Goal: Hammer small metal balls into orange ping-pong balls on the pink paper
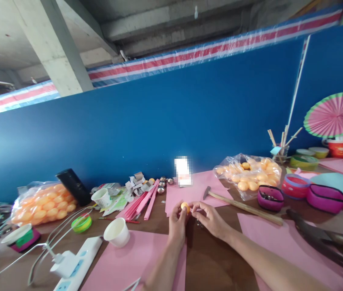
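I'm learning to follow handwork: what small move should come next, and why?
Perhaps hold the orange ball steady in the left hand and bring the right hand to its side, since the left pinches it and the right is close beside it.

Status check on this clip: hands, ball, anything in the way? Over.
Left hand holding orange ball. Right hand close beside it, contact unclear. Hammer lies beyond right hand, not blocking the ball.

Blue partition, concrete pillar, white power strip, green-edged pink fan
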{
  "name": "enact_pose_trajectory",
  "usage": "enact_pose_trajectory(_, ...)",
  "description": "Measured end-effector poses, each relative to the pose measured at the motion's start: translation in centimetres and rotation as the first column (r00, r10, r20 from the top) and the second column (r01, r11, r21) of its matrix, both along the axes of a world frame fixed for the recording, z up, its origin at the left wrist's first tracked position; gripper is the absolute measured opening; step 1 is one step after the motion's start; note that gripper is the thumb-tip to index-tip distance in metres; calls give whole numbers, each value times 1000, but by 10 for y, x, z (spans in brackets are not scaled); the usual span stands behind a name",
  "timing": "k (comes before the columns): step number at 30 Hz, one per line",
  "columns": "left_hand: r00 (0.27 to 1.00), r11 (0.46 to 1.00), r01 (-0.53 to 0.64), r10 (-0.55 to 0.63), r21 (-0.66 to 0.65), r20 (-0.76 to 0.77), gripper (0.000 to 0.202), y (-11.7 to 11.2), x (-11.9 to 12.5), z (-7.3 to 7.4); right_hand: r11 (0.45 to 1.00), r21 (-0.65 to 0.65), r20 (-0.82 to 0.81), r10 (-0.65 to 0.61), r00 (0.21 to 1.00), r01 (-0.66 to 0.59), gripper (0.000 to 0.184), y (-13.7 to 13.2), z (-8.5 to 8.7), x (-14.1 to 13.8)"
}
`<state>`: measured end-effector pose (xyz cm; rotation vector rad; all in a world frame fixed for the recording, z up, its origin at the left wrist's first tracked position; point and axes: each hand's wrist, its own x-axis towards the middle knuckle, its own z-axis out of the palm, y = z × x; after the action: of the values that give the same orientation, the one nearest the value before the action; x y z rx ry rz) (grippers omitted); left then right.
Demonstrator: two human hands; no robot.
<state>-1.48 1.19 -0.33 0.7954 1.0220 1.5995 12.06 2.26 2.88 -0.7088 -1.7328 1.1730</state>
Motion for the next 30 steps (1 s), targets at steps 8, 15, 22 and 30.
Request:
enact_pose_trajectory(8,994,1000,6,-5,-16,105,51,0,1,2,1000,4,9,-14,1000,14,14,1,-1,0)
enact_pose_trajectory(15,997,1000,-14,15,-16,80,45,-1,2,4,1000,6,-16,17,1000,-17,12,0,0,-1)
enact_pose_trajectory(22,999,999,-31,32,-11,37,46,0,2,2,1000,14,10,4,1000,-4,12,0,1,0)
enact_pose_trajectory(30,999,1000,-22,22,-4,28,46,-1,1,3,1000,21,3,8,1000,-8,12,1,-2,0)
